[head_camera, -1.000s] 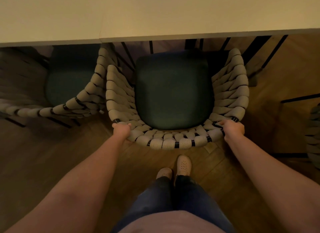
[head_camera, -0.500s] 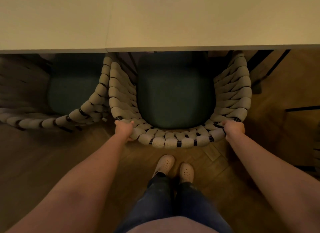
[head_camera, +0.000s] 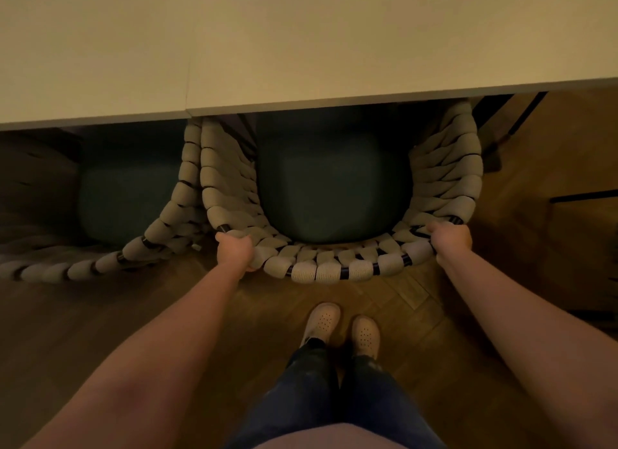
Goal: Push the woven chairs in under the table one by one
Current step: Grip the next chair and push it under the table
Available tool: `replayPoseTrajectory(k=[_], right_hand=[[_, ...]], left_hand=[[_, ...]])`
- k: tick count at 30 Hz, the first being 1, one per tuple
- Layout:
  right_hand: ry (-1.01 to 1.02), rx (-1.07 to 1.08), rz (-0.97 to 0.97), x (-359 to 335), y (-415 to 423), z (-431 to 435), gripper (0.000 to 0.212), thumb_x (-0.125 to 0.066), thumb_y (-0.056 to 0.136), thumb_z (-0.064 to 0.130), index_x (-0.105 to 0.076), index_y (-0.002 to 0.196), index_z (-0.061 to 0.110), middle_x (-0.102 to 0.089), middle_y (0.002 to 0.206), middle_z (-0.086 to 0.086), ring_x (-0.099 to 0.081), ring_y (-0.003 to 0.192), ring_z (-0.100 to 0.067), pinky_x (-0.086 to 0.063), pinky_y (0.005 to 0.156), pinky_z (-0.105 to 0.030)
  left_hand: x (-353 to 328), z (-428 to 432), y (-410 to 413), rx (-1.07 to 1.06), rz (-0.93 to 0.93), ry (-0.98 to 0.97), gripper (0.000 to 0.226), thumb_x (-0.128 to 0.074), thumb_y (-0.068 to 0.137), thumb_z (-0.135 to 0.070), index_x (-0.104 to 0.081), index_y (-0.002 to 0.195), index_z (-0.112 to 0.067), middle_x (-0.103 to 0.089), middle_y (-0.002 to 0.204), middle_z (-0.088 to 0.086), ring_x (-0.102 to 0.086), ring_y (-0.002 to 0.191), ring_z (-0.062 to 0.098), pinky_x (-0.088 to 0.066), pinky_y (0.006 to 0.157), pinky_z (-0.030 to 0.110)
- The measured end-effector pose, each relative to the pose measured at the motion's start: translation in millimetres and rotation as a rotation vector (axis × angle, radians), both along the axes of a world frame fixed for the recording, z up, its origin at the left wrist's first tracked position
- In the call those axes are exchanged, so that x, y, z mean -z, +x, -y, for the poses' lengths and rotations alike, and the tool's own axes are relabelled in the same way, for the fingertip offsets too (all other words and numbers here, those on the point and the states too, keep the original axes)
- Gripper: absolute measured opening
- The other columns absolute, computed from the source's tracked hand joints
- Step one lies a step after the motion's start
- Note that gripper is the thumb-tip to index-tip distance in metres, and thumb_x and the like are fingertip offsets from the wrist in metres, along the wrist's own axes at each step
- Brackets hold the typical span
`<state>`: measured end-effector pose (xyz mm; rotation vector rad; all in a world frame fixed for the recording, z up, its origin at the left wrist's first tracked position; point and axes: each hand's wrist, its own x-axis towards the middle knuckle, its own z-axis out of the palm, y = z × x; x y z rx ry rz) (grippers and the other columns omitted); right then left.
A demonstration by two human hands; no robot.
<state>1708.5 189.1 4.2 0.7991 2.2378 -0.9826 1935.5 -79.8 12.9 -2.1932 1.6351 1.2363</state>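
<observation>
Head view looks down on the woven chair (head_camera: 334, 271), a tub-shaped seat of thick beige rope wound over a thin black metal frame, with a dark green padded cushion (head_camera: 331, 188) inside. It stands directly ahead of the person, between the body and the pale smooth table (head_camera: 301, 41). The front part of the cushion is already hidden under the table edge, while the curved back is outside.

The left hand (head_camera: 234, 249) grips the back rim at its left bend and the right hand (head_camera: 451, 240) grips it at the right bend, fingers of both curled over the rope. Both hands are equally near, one at each end of the curve, so the push goes straight away from the fingers, toward the table.

On the left, a second woven chair of the same rope and green cushion (head_camera: 157, 229) is under the table. Its arm runs just beside the arm of the held chair; if they touch, I cannot tell. I judge this narrow side is where rubbing could happen.

Two pale perforated shoes (head_camera: 322, 321) stand on the brown wooden floor (head_camera: 401, 291), just behind the chair back.
</observation>
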Motion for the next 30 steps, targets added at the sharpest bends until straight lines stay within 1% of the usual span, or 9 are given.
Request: replayPoseTrajectory(k=[6, 9, 14, 18, 20, 23, 26, 28, 30], right_hand=[[-0.012, -0.025, -0.005, 5, 8, -2, 0.053, -0.063, 0.091, 0.025, -0.040, 0.136, 0.007, -0.054, 0.128, -0.017, -0.054, 0.117, -0.032, -0.047, 0.099, -0.044], [-0.034, -0.001, 0.009, 8, 15, 3, 0.052, -0.062, 0.092, 0.024, -0.041, 0.136, 0.006, -0.054, 0.126, -0.016, -0.055, 0.115, -0.032, -0.048, 0.097, -0.041], [-0.071, 0.036, 0.023, 9, 18, 7, 0.049, -0.063, 0.092, 0.022, -0.044, 0.134, 0.005, -0.056, 0.125, -0.016, -0.057, 0.113, -0.030, -0.049, 0.093, -0.037], [-0.134, 0.049, 0.039, 7, 17, 4, 0.050, -0.064, 0.091, 0.021, -0.045, 0.134, 0.004, -0.057, 0.125, -0.015, -0.057, 0.113, -0.029, -0.049, 0.091, -0.035], [-0.185, 0.053, 0.065, 5, 16, 3, 0.053, -0.066, 0.091, 0.022, -0.044, 0.136, 0.005, -0.056, 0.127, -0.014, -0.057, 0.114, -0.028, -0.049, 0.089, -0.034], [-0.257, 0.051, 0.090, 1, 17, -2, 0.061, -0.069, 0.088, 0.027, -0.042, 0.139, 0.007, -0.055, 0.129, -0.013, -0.057, 0.117, -0.029, -0.051, 0.097, -0.041], [-0.307, 0.047, 0.069, -8, 23, -6, 0.074, -0.071, 0.086, 0.030, -0.031, 0.146, 0.011, -0.050, 0.136, -0.014, -0.054, 0.121, -0.030, -0.049, 0.100, -0.045], [-0.289, -0.006, 0.022, -15, 28, -15, 0.078, -0.069, 0.088, 0.032, -0.025, 0.150, 0.015, -0.046, 0.141, -0.014, -0.050, 0.126, -0.030, -0.046, 0.103, -0.043], [-0.248, -0.108, -0.043, -23, 33, -34, 0.080, -0.067, 0.089, 0.032, -0.020, 0.152, 0.020, -0.039, 0.149, -0.012, -0.043, 0.133, -0.031, -0.041, 0.105, -0.045]], left_hand=[[5, 4, 2, 0.042, 0.031, -0.045, 0.056, -0.054, 0.097, -0.020, -0.024, 0.144, -0.008, -0.050, 0.128, 0.020, -0.054, 0.111, 0.036, -0.052, 0.090, 0.048], [2, 17, -3, 0.067, 0.046, -0.049, 0.059, -0.052, 0.098, -0.019, -0.021, 0.146, -0.010, -0.046, 0.134, 0.020, -0.052, 0.116, 0.037, -0.051, 0.090, 0.046], [-4, 27, -8, 0.045, 0.046, 0.020, 0.060, -0.053, 0.098, -0.021, -0.019, 0.145, -0.012, -0.040, 0.139, 0.021, -0.050, 0.119, 0.039, -0.053, 0.085, 0.044], [-12, 28, -9, -0.020, -0.017, 0.092, 0.064, -0.056, 0.097, -0.027, -0.015, 0.145, -0.017, -0.036, 0.140, 0.022, -0.051, 0.117, 0.042, -0.056, 0.082, 0.050], [-12, 22, -6, 0.023, 0.008, 0.043, 0.071, -0.057, 0.096, -0.030, -0.012, 0.149, -0.015, -0.035, 0.144, 0.021, -0.048, 0.121, 0.041, -0.052, 0.091, 0.050], [-13, -4, 5, 0.250, 0.103, -0.212, 0.085, -0.059, 0.094, -0.032, -0.002, 0.154, -0.013, -0.018, 0.156, 0.019, -0.026, 0.141, 0.037, -0.028, 0.112, 0.049], [-9, -40, 7, 0.755, 0.207, -0.506, 0.082, -0.056, 0.093, -0.034, -0.005, 0.155, -0.014, -0.002, 0.161, 0.016, 0.001, 0.149, 0.032, 0.000, 0.118, 0.050], [-6, -69, -3, 1.057, 0.140, -0.529, 0.074, -0.054, 0.095, -0.032, -0.012, 0.154, -0.018, 0.002, 0.161, 0.014, 0.009, 0.149, 0.029, 0.007, 0.116, 0.049], [-7, -102, -22, 1.259, 0.025, -0.485, 0.062, -0.050, 0.097, -0.028, -0.022, 0.152, -0.020, 0.002, 0.162, 0.014, 0.011, 0.149, 0.028, 0.007, 0.117, 0.047]])
